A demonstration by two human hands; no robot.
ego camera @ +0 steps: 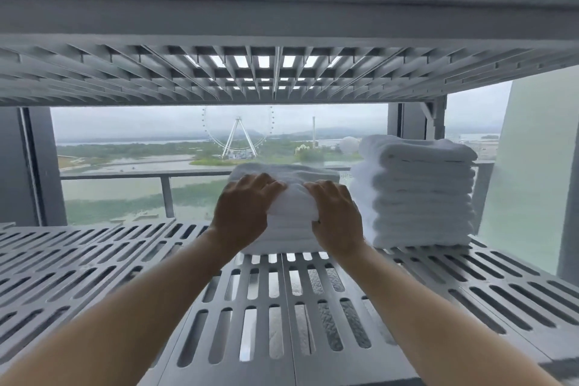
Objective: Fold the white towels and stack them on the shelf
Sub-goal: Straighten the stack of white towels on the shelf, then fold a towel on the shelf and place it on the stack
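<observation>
— How many towel piles are there?
— Two. The shorter stack of white towels [291, 222] sits at the centre of the frame on the lower shelf [94, 260]. The taller stack of white towels [419, 191] stands just beside it on the right, on the same shelf.
— How many towels are in each?
— The folds are too soft to count exactly.
— And the hands?
— Two, both bare. The left hand [242, 213] grips the shorter stack's left front corner, fingers curled over its top. The right hand [336, 216] grips the right front corner the same way.
— Shelves?
— Two, grey and slatted: the lower one, and the upper shelf [282, 19] across the top of the frame. One Ferris wheel [238, 135] shows through the glass behind.
</observation>
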